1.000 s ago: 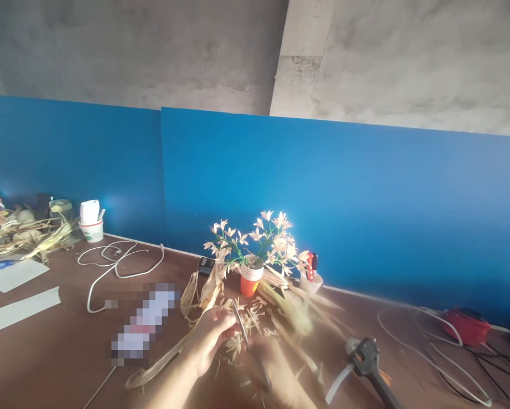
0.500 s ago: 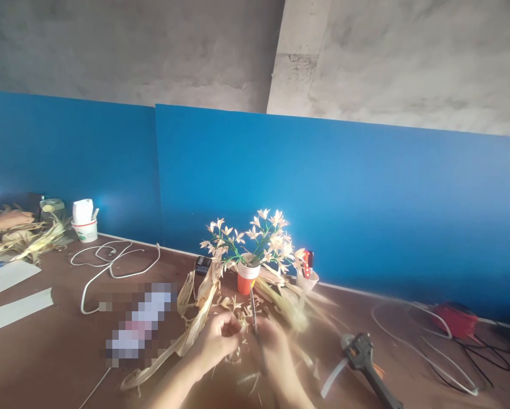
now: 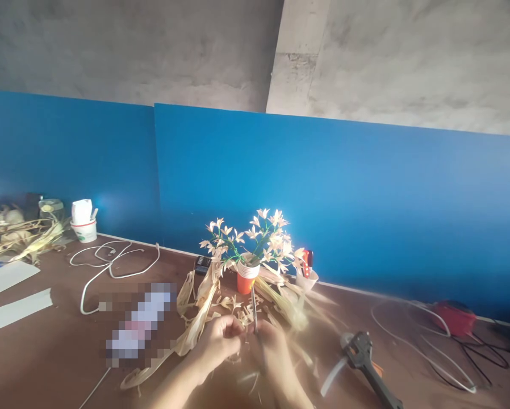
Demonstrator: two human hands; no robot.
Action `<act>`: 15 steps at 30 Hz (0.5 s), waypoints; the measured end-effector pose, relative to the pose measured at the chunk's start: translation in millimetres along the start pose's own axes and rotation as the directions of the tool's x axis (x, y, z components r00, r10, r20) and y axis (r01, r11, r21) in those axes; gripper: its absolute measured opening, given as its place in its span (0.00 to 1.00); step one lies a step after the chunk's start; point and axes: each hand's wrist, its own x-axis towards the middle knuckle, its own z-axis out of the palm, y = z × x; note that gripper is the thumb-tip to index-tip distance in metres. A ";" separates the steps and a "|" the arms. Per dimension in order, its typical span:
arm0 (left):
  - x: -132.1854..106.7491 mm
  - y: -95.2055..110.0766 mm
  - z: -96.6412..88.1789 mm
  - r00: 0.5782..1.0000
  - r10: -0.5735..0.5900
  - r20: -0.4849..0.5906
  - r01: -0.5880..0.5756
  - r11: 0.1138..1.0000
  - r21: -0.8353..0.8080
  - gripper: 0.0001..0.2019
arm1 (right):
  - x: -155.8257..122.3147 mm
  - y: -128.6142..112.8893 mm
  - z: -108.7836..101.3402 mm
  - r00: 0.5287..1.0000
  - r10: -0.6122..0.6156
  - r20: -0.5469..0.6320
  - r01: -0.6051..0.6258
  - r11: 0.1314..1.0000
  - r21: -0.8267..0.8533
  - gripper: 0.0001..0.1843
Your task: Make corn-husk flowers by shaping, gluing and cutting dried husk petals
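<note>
My left hand (image 3: 218,341) is closed in a pinch on a small piece of pale corn husk (image 3: 238,334) at the bottom centre. My right hand (image 3: 272,352) is closed round scissors (image 3: 254,307), whose blades stand upright right beside the left fingers. Just behind the hands an orange paper cup (image 3: 247,276) holds husk flowers (image 3: 255,236) on green stems. Loose husk strips (image 3: 195,324) and cut scraps lie all round the hands on the brown table (image 3: 59,352).
A black glue gun (image 3: 366,363) lies to the right, with a red device (image 3: 453,318) and white and black cables (image 3: 429,358) beyond. A white cable (image 3: 110,264), a white cup (image 3: 83,224), a husk pile (image 3: 20,236) and paper sheets (image 3: 12,309) sit left. A blue panel wall (image 3: 323,199) backs the table.
The hands came closer together and the scissor blades swung from tilted to upright. The view shifted slightly.
</note>
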 end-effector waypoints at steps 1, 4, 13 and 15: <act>-0.4 -1.2 2.1 1.000 -0.001 0.000 0.001 0.999 -0.052 0.13 | 1.3 3.0 0.7 1.000 0.009 -0.029 -0.009 1.000 0.012 0.23; -0.1 -7.9 8.8 1.000 0.031 0.002 -0.030 0.980 -0.199 0.14 | 4.7 10.9 3.3 0.993 0.023 -0.113 -0.015 0.997 0.070 0.29; 2.6 -6.1 4.6 0.989 0.070 -0.127 -0.107 0.944 -0.312 0.16 | -1.9 -0.7 4.8 0.999 -0.008 0.051 0.004 0.997 0.080 0.27; 3.6 -2.6 0.9 0.988 0.065 -0.139 -0.110 0.931 -0.348 0.16 | -3.2 2.7 6.3 0.995 -0.010 0.104 0.000 0.995 0.104 0.27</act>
